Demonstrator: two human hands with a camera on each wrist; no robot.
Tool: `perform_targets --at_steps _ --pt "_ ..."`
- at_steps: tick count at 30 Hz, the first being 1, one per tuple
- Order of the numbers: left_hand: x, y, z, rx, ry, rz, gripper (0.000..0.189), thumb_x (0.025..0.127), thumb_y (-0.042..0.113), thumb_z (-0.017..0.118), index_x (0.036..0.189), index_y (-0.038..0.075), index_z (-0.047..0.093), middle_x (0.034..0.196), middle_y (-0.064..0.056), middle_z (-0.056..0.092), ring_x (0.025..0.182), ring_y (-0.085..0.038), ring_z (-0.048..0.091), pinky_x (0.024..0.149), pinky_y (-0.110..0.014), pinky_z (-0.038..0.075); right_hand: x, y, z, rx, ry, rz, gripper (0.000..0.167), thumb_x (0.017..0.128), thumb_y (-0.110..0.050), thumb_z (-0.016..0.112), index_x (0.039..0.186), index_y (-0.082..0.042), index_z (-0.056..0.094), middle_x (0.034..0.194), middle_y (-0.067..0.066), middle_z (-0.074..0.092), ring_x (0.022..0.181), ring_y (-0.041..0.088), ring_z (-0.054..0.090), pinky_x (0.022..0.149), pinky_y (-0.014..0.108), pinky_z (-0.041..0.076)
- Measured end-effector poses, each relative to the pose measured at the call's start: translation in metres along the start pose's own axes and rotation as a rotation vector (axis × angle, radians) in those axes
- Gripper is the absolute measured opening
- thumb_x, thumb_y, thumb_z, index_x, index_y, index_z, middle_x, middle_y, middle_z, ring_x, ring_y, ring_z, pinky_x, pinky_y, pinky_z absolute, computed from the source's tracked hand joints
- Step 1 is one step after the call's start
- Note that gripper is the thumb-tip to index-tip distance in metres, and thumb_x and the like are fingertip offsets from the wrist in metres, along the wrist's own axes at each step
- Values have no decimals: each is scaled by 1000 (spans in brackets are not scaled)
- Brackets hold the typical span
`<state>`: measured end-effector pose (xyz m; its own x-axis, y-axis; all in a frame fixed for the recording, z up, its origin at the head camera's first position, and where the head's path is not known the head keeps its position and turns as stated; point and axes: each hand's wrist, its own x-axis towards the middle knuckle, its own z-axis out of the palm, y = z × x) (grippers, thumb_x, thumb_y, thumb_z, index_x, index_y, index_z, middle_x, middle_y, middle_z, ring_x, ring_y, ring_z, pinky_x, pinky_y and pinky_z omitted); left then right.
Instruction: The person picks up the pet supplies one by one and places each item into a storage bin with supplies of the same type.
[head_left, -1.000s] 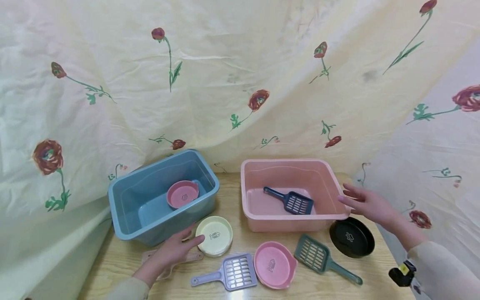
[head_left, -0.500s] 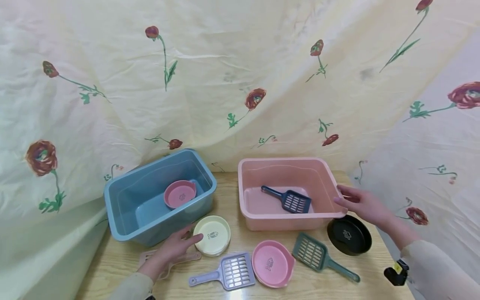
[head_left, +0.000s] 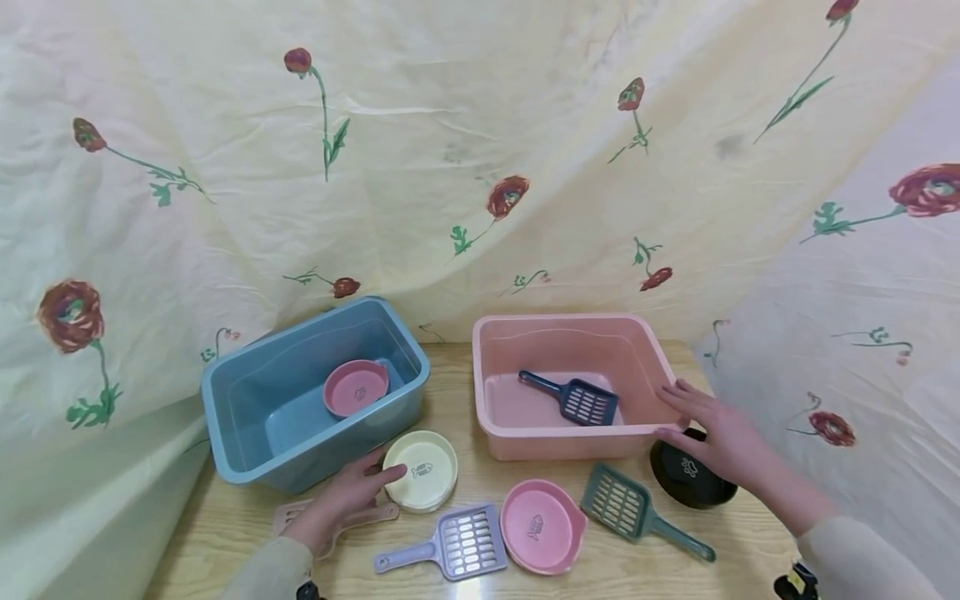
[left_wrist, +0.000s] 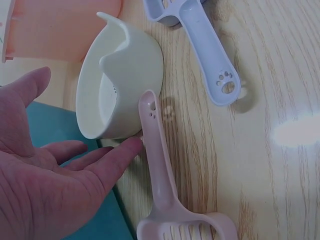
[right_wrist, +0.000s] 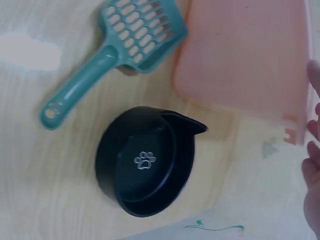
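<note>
Both hands [head_left: 350, 492] [head_left: 716, 436] outstretched, left by cream bowl [head_left: 422, 468], right by bin [head_left: 558, 448]

I saw a bowl [head_left: 356, 388] in the left tub [head_left: 330, 454], a scoop [head_left: 581, 402] in the right tub [head_left: 570, 447]. Other bowls [head_left: 422, 471] and scoops [head_left: 441, 546] lay before them.

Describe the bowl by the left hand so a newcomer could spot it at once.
Find the blue bin on the head view's left. In front of its right end, beside the left hand, sits a round bowl marked with a fish skeleton. Its cream colour sets it apart from the pink bowl inside the bin, and the second pink bowl and black bowl to its right.
</note>
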<state>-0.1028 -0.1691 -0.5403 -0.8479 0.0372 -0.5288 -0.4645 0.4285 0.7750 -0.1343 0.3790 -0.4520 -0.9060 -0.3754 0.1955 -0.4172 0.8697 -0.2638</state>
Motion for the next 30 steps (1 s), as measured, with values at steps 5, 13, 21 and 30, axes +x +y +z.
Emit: perform_targets --at_steps 5,13,21,30 --pt "3 0 1 -32 -7 16 91 99 51 74 165 1 34 159 -35 44 140 -51 53 103 -58 57 -6 -2 16 -32 140 -115 65 83 -19 91 144 -16 69 143 17 68 133 44 62 111 45 51" --pt "11 -3 5 -155 -36 14 86 102 38 74 164 -3 31 160 -35 43 141 -52 52 103 -59 57 -9 -4 32 40 302 -222 65 76 -8 92 138 -15 74 131 21 73 146 10 51 119 7 22" --pt "13 -3 5 -219 -25 -26 86 102 38 74 164 -5 31 160 -36 42 140 -53 52 101 -60 57 -11 -3 40 82 356 -221 50 101 -48 68 138 -14 74 129 23 74 147 3 47 124 15 25" --pt "15 -4 0 -293 -16 -107 79 100 33 77 161 -2 41 150 -31 54 128 -42 62 91 -48 64 -8 1 41 107 363 -231 55 103 -53 62 136 -11 74 128 25 73 147 3 47 125 16 26"
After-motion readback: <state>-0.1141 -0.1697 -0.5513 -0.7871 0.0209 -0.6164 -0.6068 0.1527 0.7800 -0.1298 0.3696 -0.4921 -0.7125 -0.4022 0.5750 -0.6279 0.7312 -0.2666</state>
